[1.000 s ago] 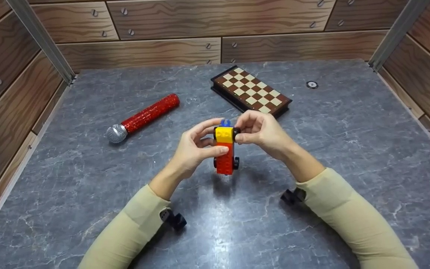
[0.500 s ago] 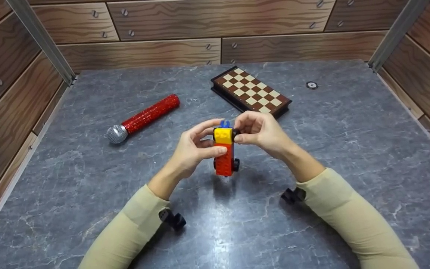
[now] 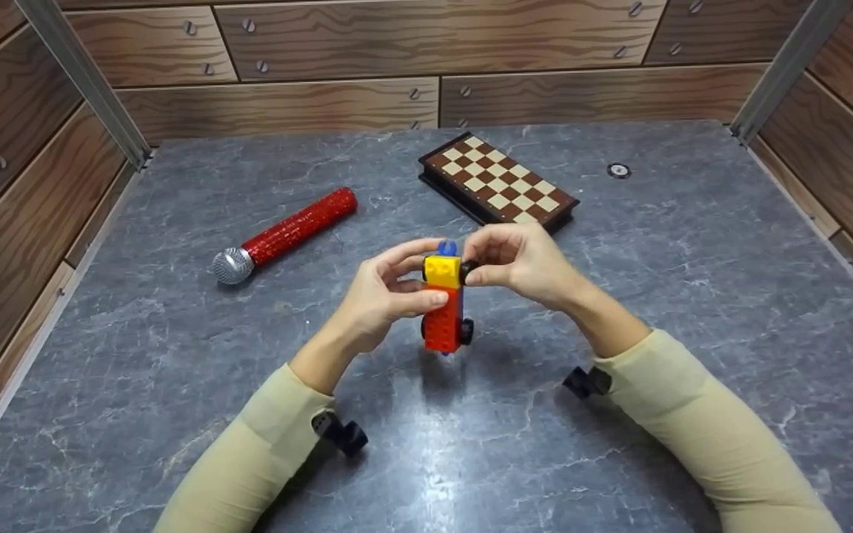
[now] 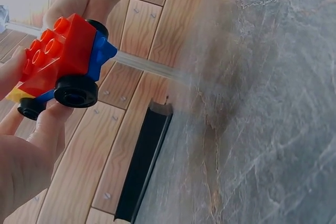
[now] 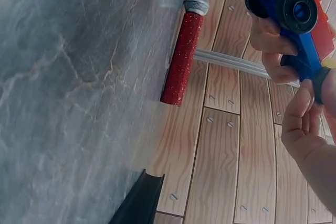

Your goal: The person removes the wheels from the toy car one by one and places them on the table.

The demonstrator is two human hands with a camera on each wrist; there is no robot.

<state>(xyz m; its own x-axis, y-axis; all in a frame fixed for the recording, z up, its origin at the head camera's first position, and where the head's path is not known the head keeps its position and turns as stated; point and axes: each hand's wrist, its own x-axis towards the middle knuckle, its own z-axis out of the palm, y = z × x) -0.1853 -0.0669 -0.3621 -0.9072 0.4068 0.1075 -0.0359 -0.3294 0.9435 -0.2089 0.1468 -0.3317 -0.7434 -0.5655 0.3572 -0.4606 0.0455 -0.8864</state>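
Note:
Between the two hands a toy car (image 3: 443,318) of building bricks is held up off the table, with red and yellow bricks on a blue base and black wheels. My left hand (image 3: 378,300) grips it from the left, thumb on the red brick and fingers around the far side and underneath. At its yellow end, my right hand (image 3: 519,263) pinches a black wheel (image 3: 468,272) between thumb and forefinger. The right wrist view shows the blue underside (image 5: 302,51) and a large rear wheel (image 5: 297,10). In the left wrist view the red studded brick (image 4: 63,45) faces the camera.
A red glittery microphone (image 3: 297,226) with a silver head lies on the left of the grey marbled table (image 3: 175,355). Behind the hands is a checkered game box (image 3: 500,178), with a small round chip (image 3: 619,170) to its right. Wood-patterned walls (image 3: 323,44) surround the table.
The toy car has sunk very slightly toward the table's near side, both hands moving with it. Their hold on the body and the wheel looks the same.

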